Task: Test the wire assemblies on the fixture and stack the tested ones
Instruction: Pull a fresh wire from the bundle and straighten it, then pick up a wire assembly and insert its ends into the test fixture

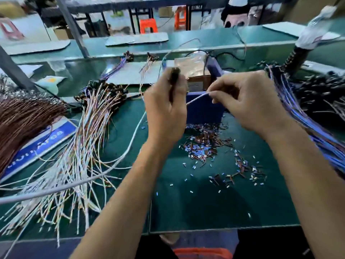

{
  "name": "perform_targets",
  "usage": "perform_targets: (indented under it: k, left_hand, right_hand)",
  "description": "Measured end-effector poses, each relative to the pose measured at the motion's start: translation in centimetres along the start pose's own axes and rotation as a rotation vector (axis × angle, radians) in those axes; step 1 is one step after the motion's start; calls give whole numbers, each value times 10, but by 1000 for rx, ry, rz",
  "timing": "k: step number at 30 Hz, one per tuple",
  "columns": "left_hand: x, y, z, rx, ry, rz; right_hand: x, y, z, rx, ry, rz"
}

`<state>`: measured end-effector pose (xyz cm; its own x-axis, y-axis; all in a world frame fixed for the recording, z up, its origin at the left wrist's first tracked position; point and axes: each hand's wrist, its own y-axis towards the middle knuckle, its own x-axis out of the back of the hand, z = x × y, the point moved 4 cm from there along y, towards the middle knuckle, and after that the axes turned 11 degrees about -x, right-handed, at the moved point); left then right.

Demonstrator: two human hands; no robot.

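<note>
My left hand (pixel 165 107) grips the dark connector end (pixel 174 75) of a wire assembly, held upright above the green mat. My right hand (pixel 246 101) pinches the same assembly's pale wire (pixel 197 98), which stretches between the two hands. Just behind the hands stands the blue test fixture box (pixel 205 111) with a brown block on top. A fanned stack of pale and brown wire assemblies (pixel 89 139) lies to the left. A thick bundle of blue and purple wire assemblies (pixel 306 116) hangs on the right, beside my right wrist.
Several small cut wire bits (pixel 205 146) litter the green mat (pixel 205 202) in front of the fixture. A brown wire bundle (pixel 22 120) and a blue sign (pixel 41 144) lie far left. A grey cable (pixel 104 172) crosses the left stack. Black assemblies (pixel 323 90) pile up at right.
</note>
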<state>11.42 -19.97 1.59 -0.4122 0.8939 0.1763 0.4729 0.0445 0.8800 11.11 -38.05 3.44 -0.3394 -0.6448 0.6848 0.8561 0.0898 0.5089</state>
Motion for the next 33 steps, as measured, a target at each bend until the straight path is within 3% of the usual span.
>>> perform_targets:
  k: [3, 8, 14, 20, 33]
  left_hand:
    - [-26, -41, 6, -102, 101, 308]
    - [-43, -60, 25, -106, 67, 564]
    - [-40, -69, 47, 41, -61, 518]
    - [-37, -71, 57, 267, -218, 450]
    - [-36, -70, 55, 316, -266, 475]
  right_hand:
    - [-18, -17, -13, 117, -84, -13]
    - [-39, -32, -35, 154, -82, -28]
    - [-44, -35, -47, 69, 21, -56]
    - [-44, -34, -60, -104, 259, 90]
    - [-54, -35, -75, -299, 371, 400]
